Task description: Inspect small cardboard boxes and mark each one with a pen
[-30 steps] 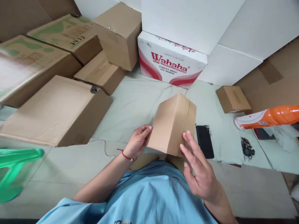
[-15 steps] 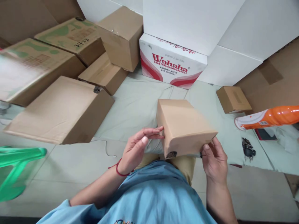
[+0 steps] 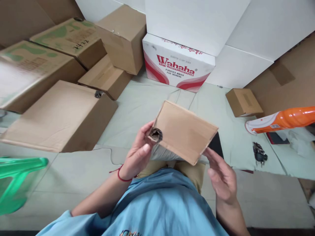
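Observation:
A small brown cardboard box [image 3: 185, 131] is held up between my two hands in front of my waist, one flat face turned towards me. A round dark hole with a ragged rim [image 3: 156, 134] shows at its left corner. My left hand [image 3: 140, 147] grips that corner, its fingers partly behind the box and its thumb just below the hole. On the other side, my right hand [image 3: 221, 173] supports the lower right edge with its fingers, while its thumb stands apart. Part of a flat black object [image 3: 216, 146] lies behind the box's right edge.
Several larger cardboard boxes [image 3: 59, 114] stand at the left. A white-and-red Wahaha carton [image 3: 178, 65] is at the back. To the right are a small box [image 3: 244, 102], an orange bottle [image 3: 283, 120] and keys [image 3: 260, 154]. A green stool [image 3: 19, 173] stands at lower left.
The box has turned and tipped in my hands, so the face with the hole now points up at me. My left hand has moved onto the holed corner. The black object has come into view.

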